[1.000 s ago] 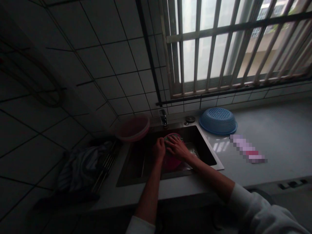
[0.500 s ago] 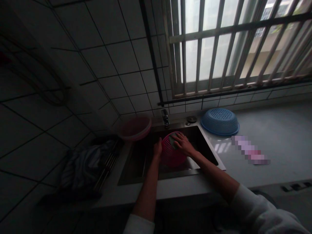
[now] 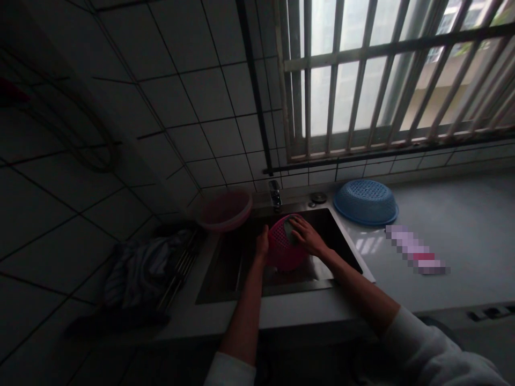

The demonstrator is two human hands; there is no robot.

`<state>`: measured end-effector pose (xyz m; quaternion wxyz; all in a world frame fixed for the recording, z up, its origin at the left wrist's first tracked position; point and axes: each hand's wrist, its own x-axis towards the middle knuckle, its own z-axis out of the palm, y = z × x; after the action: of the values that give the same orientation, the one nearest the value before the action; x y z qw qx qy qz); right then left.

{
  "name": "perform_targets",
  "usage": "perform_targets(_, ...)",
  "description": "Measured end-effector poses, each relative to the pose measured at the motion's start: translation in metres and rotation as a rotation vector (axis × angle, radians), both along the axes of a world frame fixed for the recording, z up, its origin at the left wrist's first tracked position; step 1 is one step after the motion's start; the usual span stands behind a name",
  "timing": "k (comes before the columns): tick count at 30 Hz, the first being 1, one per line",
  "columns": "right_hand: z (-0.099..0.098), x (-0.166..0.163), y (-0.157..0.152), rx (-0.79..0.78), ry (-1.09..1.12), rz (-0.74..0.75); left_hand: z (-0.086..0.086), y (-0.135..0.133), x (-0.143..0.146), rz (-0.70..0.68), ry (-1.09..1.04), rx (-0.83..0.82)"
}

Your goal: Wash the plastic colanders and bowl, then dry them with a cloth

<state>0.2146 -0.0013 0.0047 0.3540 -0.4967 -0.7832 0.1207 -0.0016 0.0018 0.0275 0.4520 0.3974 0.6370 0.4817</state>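
Note:
A pink plastic basket [image 3: 284, 257] with a mesh of holes is held tilted over the sink [image 3: 346, 244]. On its left rim my left hand [image 3: 263, 242] is closed, the thumb pointing up. My right hand [image 3: 308, 236] presses a greenish scouring pad [image 3: 288, 228] against the basket's holed side. The fingers of that hand lie over the pad and partly hide it. Behind the basket stands the chrome faucet [image 3: 275, 193].
A pink basin [image 3: 225, 212] sits at the sink's back left corner. To the right, a blue colander [image 3: 365, 201] lies upside down on the counter near a blurred-out pink item [image 3: 416, 251]. Dark striped cloth [image 3: 140, 273] and a metal rack [image 3: 179, 279] are at the left.
The scouring pad and my right hand have shifted slightly on the basket, which is turned a little. My left hand keeps its hold. The whole view has moved slightly.

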Motion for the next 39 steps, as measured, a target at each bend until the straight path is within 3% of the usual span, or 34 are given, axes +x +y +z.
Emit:
perform_targets(3, 0.004, -0.013, -0.013, 0.048, -0.094, 0.055, 0.000, 0.000, -0.001, -0.052, -0.019, 0.024)
perform_targets(7, 0.018, -0.040, -0.038, 0.189, -0.260, 0.301, 0.002, 0.002, 0.000, -0.048, 0.057, 0.045)
perform_targets(9, 0.022, -0.040, -0.039, 0.197, -0.260, 0.330, 0.004, 0.002, 0.000, -0.039, 0.089, 0.017)
perform_targets(15, 0.012, -0.003, -0.006, 0.038, 0.070, -0.019, 0.000, -0.002, 0.001, -0.040, -0.046, -0.088)
perform_targets(18, -0.002, 0.006, 0.007, -0.019, 0.156, -0.072, -0.003, -0.003, 0.001, -0.094, -0.075, -0.058)
perform_targets(22, -0.012, 0.001, 0.010, -0.069, 0.112, -0.032, 0.001, -0.001, 0.002, -0.063, 0.188, 0.143)
perform_targets(25, -0.009, -0.010, 0.001, -0.044, 0.032, 0.026, 0.008, -0.004, 0.006, 0.073, 0.468, 0.415)
perform_targets(27, -0.003, -0.020, -0.010, 0.000, -0.041, 0.084, 0.011, -0.008, 0.009, 0.082, 0.563, 0.504)
perform_targets(29, 0.004, -0.032, -0.022, 0.060, -0.123, 0.177, 0.014, -0.012, 0.010, 0.029, 0.612, 0.416)
perform_targets(34, 0.022, -0.049, -0.040, 0.161, -0.230, 0.371, 0.023, -0.012, 0.003, -0.021, 0.647, -0.019)
perform_targets(37, 0.023, -0.040, -0.033, 0.151, -0.166, 0.337, 0.025, -0.008, -0.001, -0.002, 0.540, -0.035)
perform_targets(39, 0.018, -0.026, -0.021, 0.106, -0.048, 0.220, 0.022, -0.005, -0.003, 0.028, 0.468, 0.002)
